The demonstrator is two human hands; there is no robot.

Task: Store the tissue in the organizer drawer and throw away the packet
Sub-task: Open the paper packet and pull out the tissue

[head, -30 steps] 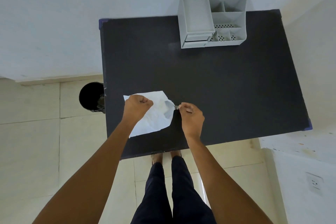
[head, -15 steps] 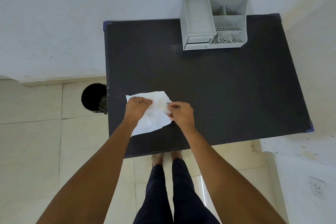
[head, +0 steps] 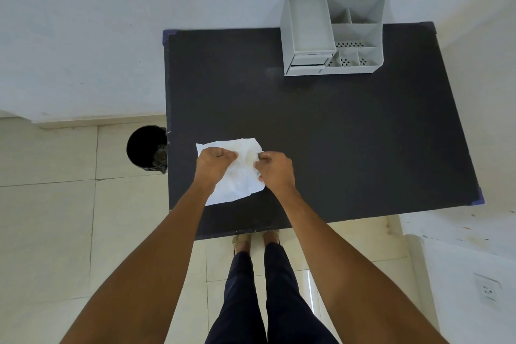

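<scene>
A white tissue lies spread on the black table near its front left part. My left hand is closed on the tissue's left side. My right hand pinches its right edge, where something small and greenish shows between the fingers; whether that is the packet I cannot tell. The grey organizer stands at the table's back edge, its small drawer at the lower left front looking slightly pulled out.
A black bin with some crumpled waste inside stands on the tiled floor against the table's left edge. A white wall runs behind the table and another to the right, with a socket. My legs and feet stand at the table's front edge.
My right hand has moved left from the tissue's right tip onto its right side, close to my left hand. The left hand has stayed on the tissue.
</scene>
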